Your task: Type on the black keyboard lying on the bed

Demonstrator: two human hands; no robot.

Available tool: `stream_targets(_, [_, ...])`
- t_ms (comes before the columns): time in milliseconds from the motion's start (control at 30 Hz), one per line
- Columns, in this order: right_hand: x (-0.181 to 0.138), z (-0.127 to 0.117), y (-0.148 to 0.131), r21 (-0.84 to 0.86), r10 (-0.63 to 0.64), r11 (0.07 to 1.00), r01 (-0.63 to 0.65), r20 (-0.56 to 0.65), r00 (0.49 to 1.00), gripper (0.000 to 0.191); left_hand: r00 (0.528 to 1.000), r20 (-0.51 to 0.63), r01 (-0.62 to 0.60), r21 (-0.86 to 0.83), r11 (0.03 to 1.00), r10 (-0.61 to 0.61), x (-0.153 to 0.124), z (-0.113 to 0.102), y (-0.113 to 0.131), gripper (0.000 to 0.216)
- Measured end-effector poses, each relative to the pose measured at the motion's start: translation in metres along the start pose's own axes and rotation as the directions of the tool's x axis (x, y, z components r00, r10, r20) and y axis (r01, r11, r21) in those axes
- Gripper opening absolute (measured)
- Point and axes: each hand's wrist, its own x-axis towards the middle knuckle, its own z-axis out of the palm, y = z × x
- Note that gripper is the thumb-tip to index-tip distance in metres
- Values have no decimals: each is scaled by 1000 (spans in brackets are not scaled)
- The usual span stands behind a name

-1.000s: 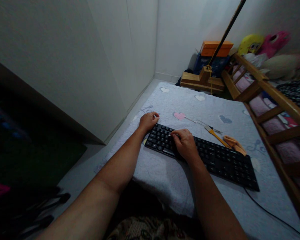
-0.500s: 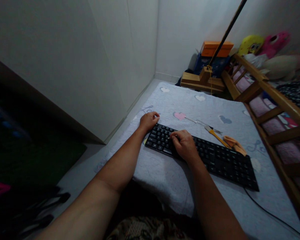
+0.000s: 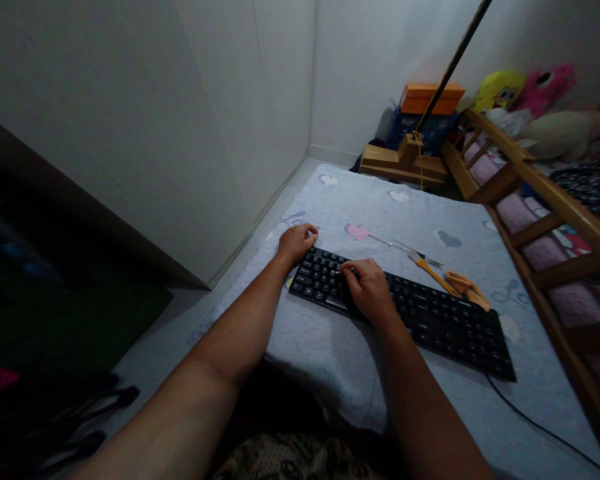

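A black keyboard point(image 3: 433, 320) lies at a slant on the heart-patterned cloth point(image 3: 360, 193). At its back left corner is my left hand point(image 3: 296, 243), fingers curled and thumb against the corner. My right hand point(image 3: 370, 287) is over the left-middle keys, thumb and forefinger pinched together. A tiny pale tip shows at that pinch; the rest of it is hidden by my fingers. Behind the keyboard lie a thin white stick point(image 3: 380, 239), a slim metal tool point(image 3: 404, 247), a brush with a yellow handle point(image 3: 436, 275) and a folded orange cloth point(image 3: 466, 289).
The keyboard's cable point(image 3: 535, 425) runs off to the lower right. A pale cabinet wall point(image 3: 180, 133) stands close on the left. On the right is a wooden rail point(image 3: 550, 193). A wooden stand point(image 3: 395, 160) with a dark pole and an orange box point(image 3: 430, 99) are at the back.
Almost nothing differs. Both hands stay in place at the keyboard; the whole view has shifted very slightly.
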Motion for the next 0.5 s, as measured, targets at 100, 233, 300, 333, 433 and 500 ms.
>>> stream_targets(100, [0, 1, 1, -11, 4, 1000, -4, -8, 1000, 18, 1000, 0, -1, 0, 1000, 1, 0, 0, 0, 25])
stream_targets(233, [0, 0, 1, -4, -2, 1000, 2, -13, 1000, 18, 1000, -1, -4, 3, 1000, 4, 1, 0, -1, 25])
stream_targets(300, [0, 0, 0, 0, -3, 1000, 3, -15, 1000, 18, 1000, 7, -1, 5, 1000, 1, 1, 0, 0, 25])
stream_targets(333, [0, 0, 0, 1, -3, 1000, 3, -18, 1000, 18, 1000, 12, 4, 7, 1000, -4, 1, 0, 0, 26])
stream_targets(433, [-1, -1, -1, 7, -7, 1000, 7, -18, 1000, 18, 1000, 14, 12, 8, 1000, -12, 1, 0, 0, 26])
stream_targets(500, [-1, -1, -2, 9, -13, 1000, 13, -8, 1000, 18, 1000, 7, 4, 2, 1000, -4, 1, 0, 0, 25])
